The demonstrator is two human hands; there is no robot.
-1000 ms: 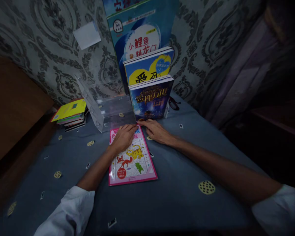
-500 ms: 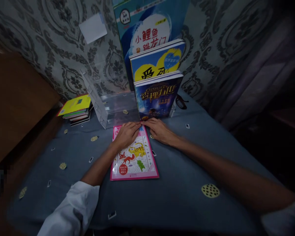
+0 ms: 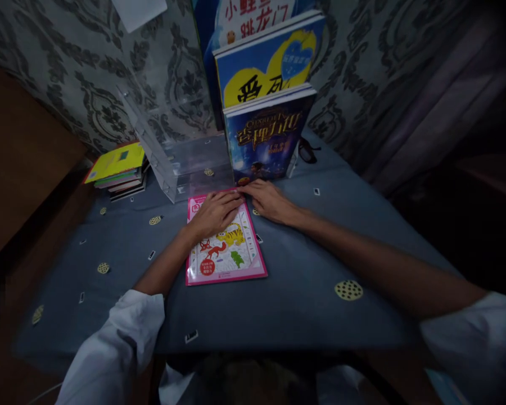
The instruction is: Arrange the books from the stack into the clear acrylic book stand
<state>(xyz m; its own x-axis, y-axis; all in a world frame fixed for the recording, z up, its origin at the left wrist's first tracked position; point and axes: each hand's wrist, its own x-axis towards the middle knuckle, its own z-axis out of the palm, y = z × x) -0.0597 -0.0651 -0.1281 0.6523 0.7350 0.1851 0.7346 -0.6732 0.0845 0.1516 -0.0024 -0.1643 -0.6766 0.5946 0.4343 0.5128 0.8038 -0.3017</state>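
Note:
A pink-bordered children's book (image 3: pixel 253 264) lies shut on the table, its cover printed with a red fox and a yellow tiger. My left hand (image 3: pixel 217 212) rests flat across the upper part of this cover, fingers stretched toward the right. At the book's top right corner, the fingertips of my right hand (image 3: pixel 274 201) touch the edge, with the palm low over the cloth. The right thumb is hidden. Just behind my hands stands a dark blue book (image 3: pixel 270 140) with gold lettering, upright in a clear acrylic rack (image 3: pixel 152 154).
Behind the dark blue book stand a blue-and-yellow book (image 3: pixel 236 70) and a taller blue one (image 3: pixel 211 34). Left of the rack is a stack of books (image 3: pixel 118 163) with a yellow top. Dark-rimmed glasses (image 3: pixel 307 152) lie at the right, near the patterned wall.
The view has tipped downward, so everything sits higher and the table's front edge shows. My left hand stays on the pink book; my right hand stays by its corner.

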